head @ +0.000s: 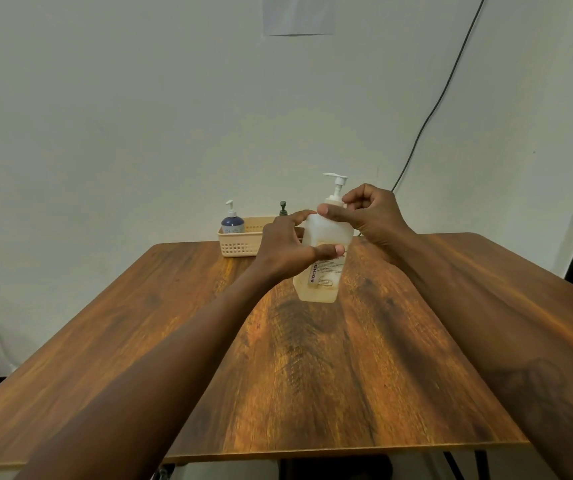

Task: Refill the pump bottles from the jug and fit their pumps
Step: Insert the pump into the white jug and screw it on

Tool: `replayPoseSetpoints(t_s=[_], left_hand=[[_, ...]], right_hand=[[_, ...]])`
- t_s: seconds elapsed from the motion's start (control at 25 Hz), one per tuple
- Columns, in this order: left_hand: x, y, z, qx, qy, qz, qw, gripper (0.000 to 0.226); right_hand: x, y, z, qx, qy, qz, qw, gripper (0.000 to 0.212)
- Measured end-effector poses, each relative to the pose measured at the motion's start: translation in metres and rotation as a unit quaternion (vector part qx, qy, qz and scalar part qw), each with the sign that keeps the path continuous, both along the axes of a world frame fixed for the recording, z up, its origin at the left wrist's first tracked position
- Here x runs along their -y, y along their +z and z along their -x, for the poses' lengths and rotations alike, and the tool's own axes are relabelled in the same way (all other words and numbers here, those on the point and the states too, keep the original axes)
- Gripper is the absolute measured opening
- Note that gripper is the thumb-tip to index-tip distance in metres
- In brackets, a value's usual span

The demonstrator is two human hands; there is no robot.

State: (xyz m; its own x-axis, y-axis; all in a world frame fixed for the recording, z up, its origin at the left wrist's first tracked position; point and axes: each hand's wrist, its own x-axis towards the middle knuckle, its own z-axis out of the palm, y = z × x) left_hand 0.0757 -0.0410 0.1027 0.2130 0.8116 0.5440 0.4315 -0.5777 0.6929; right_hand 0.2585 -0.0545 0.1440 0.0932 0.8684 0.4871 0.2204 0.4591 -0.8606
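A translucent bottle (323,271) with a white label and yellowish liquid stands on the wooden table (313,375), tilted slightly. My left hand (285,244) wraps its body from the left, thumb across the front. A white pump (336,187) sits in its neck. My right hand (364,213) pinches the pump's collar at the shoulder of the bottle. No jug is in view.
A cream plastic basket (240,245) stands at the table's far edge against the wall. It holds a blue pump bottle (232,221) with a white pump, and a dark pump head (283,207) shows behind my left hand. A black cable (427,126) runs down the wall.
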Motion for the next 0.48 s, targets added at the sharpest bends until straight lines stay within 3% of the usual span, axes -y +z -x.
replayPoseSetpoints(t_s=[0.16, 0.28, 0.36, 0.48], left_hand=[[-0.004, 0.0, 0.001, 0.0, 0.003, 0.005, 1.0, 0.089], [-0.004, 0.0, 0.005, 0.007, 0.007, 0.011, 1.0, 0.085], [-0.003, 0.0, 0.004, 0.006, 0.005, 0.01, 1.0, 0.081], [-0.001, -0.002, -0.002, 0.011, -0.005, 0.004, 1.0, 0.09]], right_hand=[[-0.003, 0.006, 0.003, 0.01, 0.09, 0.053, 0.994, 0.041], [-0.005, 0.005, -0.003, -0.014, 0.182, 0.071, 0.981, 0.026], [-0.002, 0.004, -0.003, 0.004, 0.113, 0.034, 0.993, 0.025], [0.001, 0.002, 0.006, -0.027, -0.031, 0.007, 0.999, 0.042]])
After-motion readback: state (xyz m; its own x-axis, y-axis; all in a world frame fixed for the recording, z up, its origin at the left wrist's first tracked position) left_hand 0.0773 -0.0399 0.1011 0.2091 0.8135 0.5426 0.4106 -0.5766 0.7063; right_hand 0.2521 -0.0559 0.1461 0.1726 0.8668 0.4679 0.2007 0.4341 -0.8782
